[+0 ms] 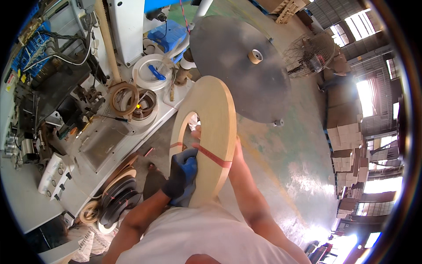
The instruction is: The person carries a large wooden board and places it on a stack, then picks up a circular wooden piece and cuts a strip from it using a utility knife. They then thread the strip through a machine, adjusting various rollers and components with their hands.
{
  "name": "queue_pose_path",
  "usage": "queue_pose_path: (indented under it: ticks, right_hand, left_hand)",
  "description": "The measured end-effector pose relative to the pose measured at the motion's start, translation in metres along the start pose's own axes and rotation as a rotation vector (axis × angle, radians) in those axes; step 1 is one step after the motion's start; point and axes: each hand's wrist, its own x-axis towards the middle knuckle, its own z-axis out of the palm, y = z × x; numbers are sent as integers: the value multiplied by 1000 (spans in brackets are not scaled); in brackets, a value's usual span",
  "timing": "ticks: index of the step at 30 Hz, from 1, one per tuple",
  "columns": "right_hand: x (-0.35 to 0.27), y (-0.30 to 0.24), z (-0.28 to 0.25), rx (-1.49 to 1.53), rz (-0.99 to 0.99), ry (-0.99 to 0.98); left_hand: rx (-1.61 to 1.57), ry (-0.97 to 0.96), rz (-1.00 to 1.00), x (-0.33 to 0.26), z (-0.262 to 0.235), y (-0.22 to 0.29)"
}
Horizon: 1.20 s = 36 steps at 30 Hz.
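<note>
We find one large coil of pale edge banding [211,132] held upright on edge before the chest, its flat face turned left, central hole facing the machine side. One red strap [213,156] crosses the winding, which we judge keeps the turns from springing loose.

The left hand [182,176], in a dark blue glove, grips the coil's lower inner rim, fingers wrapped onto the face. The right hand [237,149] sits behind the coil, mostly hidden; fingertips [196,130] show through the hole, so we judge it clasps the far side. Two hands on opposite faces suit a wide, thin disc that would otherwise tip.

Beyond the coil stands one dark round turntable [239,66] with a small hub [255,56] at centre, lying flat and bare. On the white machine table [105,145] to the left we count two brown coils [134,101], side by side, and one white coil [151,72]. Leaning against the table's base is a stack of further coils [116,196]; we cannot count them reliably. One floor fan [310,55] stands behind the turntable.
</note>
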Motion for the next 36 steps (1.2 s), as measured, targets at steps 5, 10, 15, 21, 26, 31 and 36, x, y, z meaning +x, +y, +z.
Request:
queue_pose_path:
  ticks: [5,10,15,21,26,31,36]
  right_hand:
    - [-8,-24,1,-68,-58,85]
    - [-13,-26,-2,-289,-62,119]
    - [-20,-17,-17,-649,-115,34]
    - [-28,9,-20,-744,-298,49]
    - [-29,5,-28,-815,-186,-27]
    - [-23,8,-47,-827,-158,-103]
    - [-12,9,-66,-739,-117,-163]
  left_hand:
    - [30,2,-15,4,5,15]
    - [84,116,35,10,13,11]
    - [66,185,0,18,18,3]
    - [1,201,-140,31,20,4]
    - [-104,250,-122,45,26,-14]
    - [-69,322,-78,60,34,-23]
    - [-215,347,-220,87,40,-9]
